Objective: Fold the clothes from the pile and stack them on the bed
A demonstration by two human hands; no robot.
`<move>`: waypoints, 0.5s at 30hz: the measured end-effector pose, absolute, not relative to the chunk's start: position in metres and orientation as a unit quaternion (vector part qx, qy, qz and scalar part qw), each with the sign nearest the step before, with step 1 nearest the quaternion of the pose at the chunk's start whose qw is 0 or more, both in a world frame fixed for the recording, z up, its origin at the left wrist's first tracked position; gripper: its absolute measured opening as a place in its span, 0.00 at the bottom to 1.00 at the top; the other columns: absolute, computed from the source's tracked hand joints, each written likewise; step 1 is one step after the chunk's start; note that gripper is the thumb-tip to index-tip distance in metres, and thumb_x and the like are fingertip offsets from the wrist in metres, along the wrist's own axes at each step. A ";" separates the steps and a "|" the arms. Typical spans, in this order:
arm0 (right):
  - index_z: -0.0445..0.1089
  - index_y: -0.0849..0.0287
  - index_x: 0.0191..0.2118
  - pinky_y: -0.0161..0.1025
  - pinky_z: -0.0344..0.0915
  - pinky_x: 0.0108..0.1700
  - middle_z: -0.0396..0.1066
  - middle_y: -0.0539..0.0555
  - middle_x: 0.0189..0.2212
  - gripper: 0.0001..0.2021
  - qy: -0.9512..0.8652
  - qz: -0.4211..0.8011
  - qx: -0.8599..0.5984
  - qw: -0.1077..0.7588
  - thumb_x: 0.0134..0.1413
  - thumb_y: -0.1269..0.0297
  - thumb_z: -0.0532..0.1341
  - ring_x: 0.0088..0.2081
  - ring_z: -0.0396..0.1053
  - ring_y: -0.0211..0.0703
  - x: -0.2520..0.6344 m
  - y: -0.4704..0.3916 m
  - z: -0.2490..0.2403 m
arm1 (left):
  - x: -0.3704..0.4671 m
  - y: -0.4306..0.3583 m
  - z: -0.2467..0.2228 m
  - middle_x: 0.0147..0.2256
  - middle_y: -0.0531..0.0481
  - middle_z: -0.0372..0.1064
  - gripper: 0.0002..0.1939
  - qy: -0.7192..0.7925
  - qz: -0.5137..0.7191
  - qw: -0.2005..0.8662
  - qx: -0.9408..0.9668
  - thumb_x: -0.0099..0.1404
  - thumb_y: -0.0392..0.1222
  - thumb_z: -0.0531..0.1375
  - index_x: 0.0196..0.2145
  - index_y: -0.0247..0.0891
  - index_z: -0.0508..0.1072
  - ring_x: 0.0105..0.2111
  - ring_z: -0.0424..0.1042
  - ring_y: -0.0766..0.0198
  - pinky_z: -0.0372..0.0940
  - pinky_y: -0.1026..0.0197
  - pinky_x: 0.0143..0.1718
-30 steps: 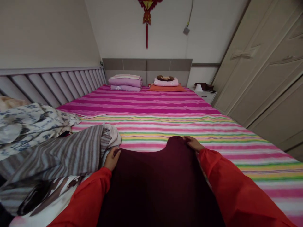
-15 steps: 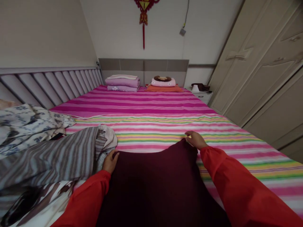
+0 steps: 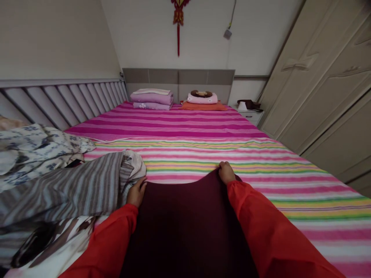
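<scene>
Head view shows left grip point(image 3: 136, 194) and right grip point(image 3: 226, 173), both outstretched, holding maroon cloth point(image 3: 185, 224).

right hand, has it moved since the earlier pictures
Yes: judged against the grey headboard, the right hand has shifted left, toward the left hand.

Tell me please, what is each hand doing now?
Left hand: closed on the dark maroon cloth, at its left top corner.
Right hand: closed on the same cloth's top edge.
</scene>
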State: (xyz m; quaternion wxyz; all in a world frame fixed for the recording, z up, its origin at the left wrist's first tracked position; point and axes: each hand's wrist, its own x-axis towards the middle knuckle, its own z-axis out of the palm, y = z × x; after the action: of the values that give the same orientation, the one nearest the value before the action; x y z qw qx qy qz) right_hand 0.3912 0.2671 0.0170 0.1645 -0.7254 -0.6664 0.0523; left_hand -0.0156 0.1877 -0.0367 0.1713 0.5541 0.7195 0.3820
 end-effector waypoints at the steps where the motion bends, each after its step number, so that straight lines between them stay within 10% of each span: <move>1: 0.63 0.67 0.54 0.41 0.63 0.43 0.62 0.69 0.53 0.22 -0.662 0.052 -0.729 0.165 0.54 0.74 0.50 0.44 0.69 0.51 0.388 0.263 0.017 | -0.015 0.188 -0.033 0.36 0.47 0.76 0.14 0.734 0.374 0.168 0.541 0.58 0.43 0.54 0.40 0.42 0.74 0.40 0.73 0.56 0.65 0.58 0.43; 5: 0.49 0.66 0.64 0.47 0.64 0.48 0.44 0.68 0.65 0.28 -0.681 0.021 -0.701 0.210 0.58 0.65 0.49 0.52 0.65 0.57 0.375 0.231 0.019 | -0.020 0.174 -0.021 0.33 0.48 0.74 0.13 0.731 0.397 0.151 0.534 0.58 0.43 0.54 0.39 0.40 0.72 0.36 0.72 0.58 0.65 0.60 0.40; 15: 0.59 0.58 0.61 0.55 0.55 0.57 0.56 0.60 0.63 0.25 -0.761 0.043 -0.629 0.151 0.63 0.54 0.44 0.62 0.53 0.54 0.354 0.129 -0.022 | -0.003 0.111 -0.024 0.20 0.57 0.62 0.15 0.776 0.259 0.178 0.547 0.54 0.53 0.60 0.21 0.41 0.62 0.24 0.64 0.65 0.55 0.64 0.27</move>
State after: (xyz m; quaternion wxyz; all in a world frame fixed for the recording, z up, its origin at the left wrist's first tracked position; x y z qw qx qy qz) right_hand 0.3536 0.1286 -0.0219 0.1513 -0.6292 -0.7611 0.0427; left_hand -0.0030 0.1106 -0.0241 0.1777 0.5475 0.7756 0.2591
